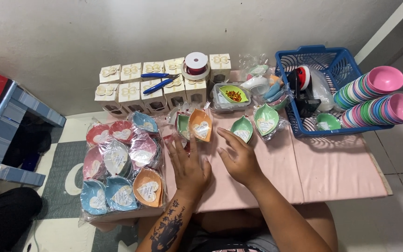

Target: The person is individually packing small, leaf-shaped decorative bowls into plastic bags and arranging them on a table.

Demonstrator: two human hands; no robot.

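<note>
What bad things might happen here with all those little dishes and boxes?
The stacked round bowls lean sideways by the table's right edge and might slide off. The heap of wrapped leaf dishes hangs over the left edge and may slip down. The blue pliers lie loosely atop the small gift boxes and might drop if bumped.

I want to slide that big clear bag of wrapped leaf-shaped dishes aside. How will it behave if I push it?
The clear bag looks soft and crinkly, so it would probably buckle rather than slide as one piece. The wrapped dishes inside lie loosely overlapped, so they may shift. It overhangs the pink table edge at left and could slump off.
</note>
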